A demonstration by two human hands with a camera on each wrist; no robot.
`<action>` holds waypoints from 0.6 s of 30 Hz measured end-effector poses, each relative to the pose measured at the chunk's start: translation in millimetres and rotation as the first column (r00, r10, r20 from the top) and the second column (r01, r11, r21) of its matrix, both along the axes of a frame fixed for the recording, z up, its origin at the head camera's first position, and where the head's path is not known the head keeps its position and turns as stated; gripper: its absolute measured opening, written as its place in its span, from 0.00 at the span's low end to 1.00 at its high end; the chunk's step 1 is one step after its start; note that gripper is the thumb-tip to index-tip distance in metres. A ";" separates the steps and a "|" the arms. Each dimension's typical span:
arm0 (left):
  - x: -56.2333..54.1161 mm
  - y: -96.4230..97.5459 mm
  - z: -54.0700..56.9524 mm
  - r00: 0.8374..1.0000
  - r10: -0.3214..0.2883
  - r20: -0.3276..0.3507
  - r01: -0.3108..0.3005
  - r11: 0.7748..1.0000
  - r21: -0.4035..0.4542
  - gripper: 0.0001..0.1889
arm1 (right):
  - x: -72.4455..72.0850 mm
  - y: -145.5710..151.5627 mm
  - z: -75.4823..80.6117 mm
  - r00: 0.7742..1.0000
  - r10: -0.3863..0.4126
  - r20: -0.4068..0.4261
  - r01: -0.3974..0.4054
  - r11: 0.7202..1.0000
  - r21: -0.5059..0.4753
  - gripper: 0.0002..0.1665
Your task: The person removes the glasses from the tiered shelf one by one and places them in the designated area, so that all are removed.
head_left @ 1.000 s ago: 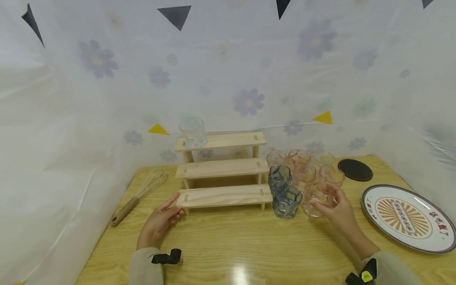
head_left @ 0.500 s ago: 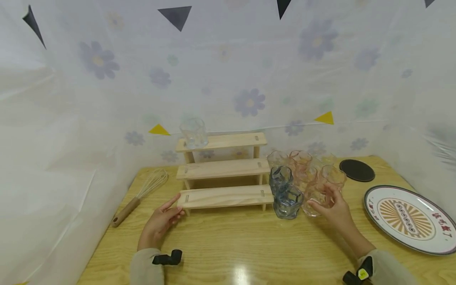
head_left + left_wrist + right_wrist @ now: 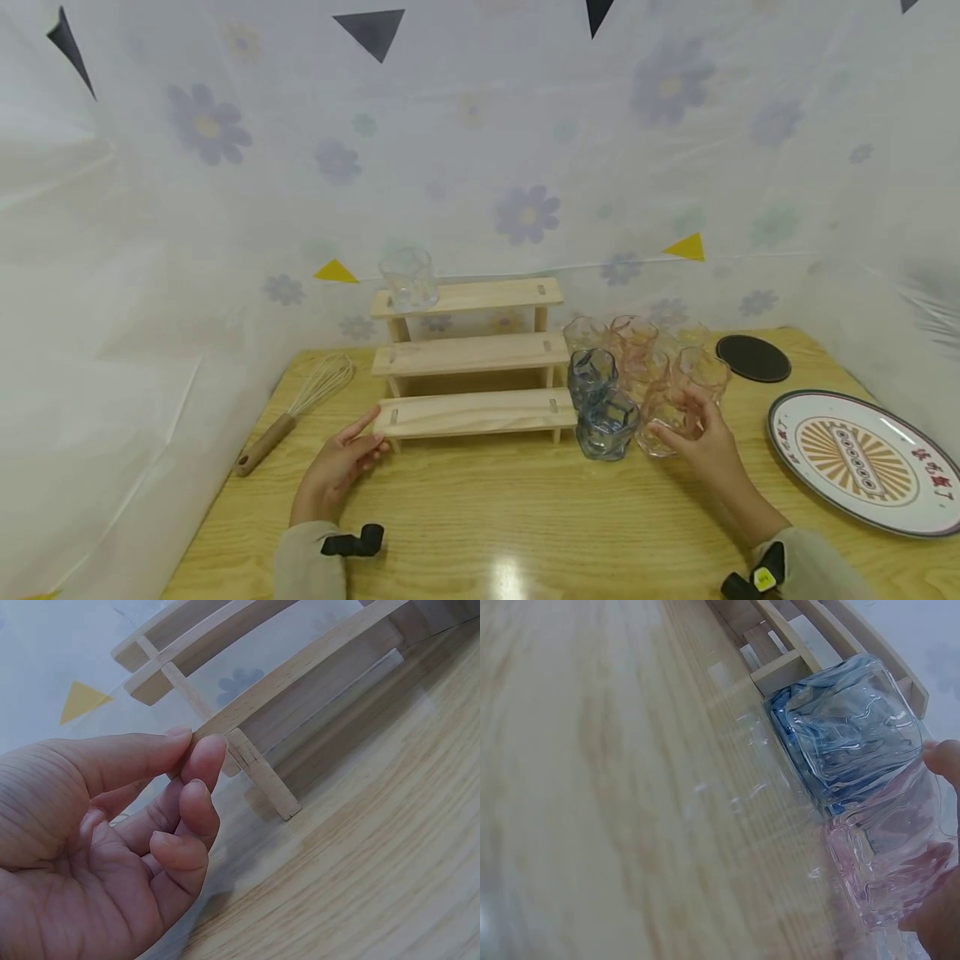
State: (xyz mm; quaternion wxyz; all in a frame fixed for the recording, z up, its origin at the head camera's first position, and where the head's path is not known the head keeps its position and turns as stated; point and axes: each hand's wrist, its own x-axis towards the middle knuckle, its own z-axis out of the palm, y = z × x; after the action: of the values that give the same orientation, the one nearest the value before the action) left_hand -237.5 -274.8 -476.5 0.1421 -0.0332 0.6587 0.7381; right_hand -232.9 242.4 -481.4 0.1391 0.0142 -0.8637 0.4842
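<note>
My left hand [image 3: 337, 471] pinches the left end of the lowest board of a three-tier wooden stand [image 3: 472, 414]; in the left wrist view the thumb and index finger meet at the board's corner, above a short leg. With thumb and fingers spread around its side, my right hand [image 3: 708, 437] grips a pale pink glass [image 3: 889, 862] standing at the front of a group of glasses. Right beside it is a blue glass [image 3: 606, 427], with another blue glass [image 3: 592, 372] behind. A clear glass [image 3: 410, 283] stands on the left of the top board.
Several pink and clear glasses, including a pink glass [image 3: 701, 371], crowd the stand's right side. A black round mat [image 3: 753, 358] and a patterned plate [image 3: 787, 417] lie farther right. A whisk [image 3: 270, 442] lies left of the stand. A flowered sheet [image 3: 465, 150] hangs behind.
My right hand and the pink glass have shifted very slightly left, toward the front blue glass. My left hand keeps its place on the stand.
</note>
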 end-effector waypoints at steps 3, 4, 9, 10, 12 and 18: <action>0.3 0.4 0.9 1.000 -0.010 -0.010 0.010 1.000 0.007 0.33 | 0.7 -1.0 2.6 1.000 0.017 0.001 -0.017 1.000 -0.002 0.43; 0.5 0.4 1.1 1.000 -0.011 -0.011 0.012 1.000 0.008 0.33 | 1.0 -1.0 3.1 1.000 0.025 0.005 -0.025 1.000 -0.007 0.43; 0.8 1.3 1.4 1.000 -0.011 -0.013 0.011 1.000 0.005 0.33 | 2.9 0.8 3.4 0.998 0.046 0.031 -0.045 0.999 -0.020 0.46; 0.9 1.4 1.4 1.000 -0.012 -0.015 0.012 1.000 0.003 0.33 | 3.2 1.7 3.3 0.998 0.048 0.031 -0.047 0.998 -0.029 0.46; 0.8 1.9 1.5 1.000 -0.009 -0.016 0.009 1.000 0.005 0.33 | 3.7 3.2 4.1 0.999 0.045 0.018 -0.045 0.999 -0.025 0.47; 0.8 1.6 1.6 1.000 -0.004 -0.012 0.004 1.000 0.023 0.33 | -4.3 4.1 23.4 0.988 -0.024 -0.155 0.022 1.000 -0.018 0.42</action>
State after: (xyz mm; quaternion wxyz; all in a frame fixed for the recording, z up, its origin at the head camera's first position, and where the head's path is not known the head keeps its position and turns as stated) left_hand -236.8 -273.2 -474.9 0.1400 -0.0261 0.6511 0.7455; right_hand -237.2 246.5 -457.9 0.2117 0.0410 -0.8465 0.4867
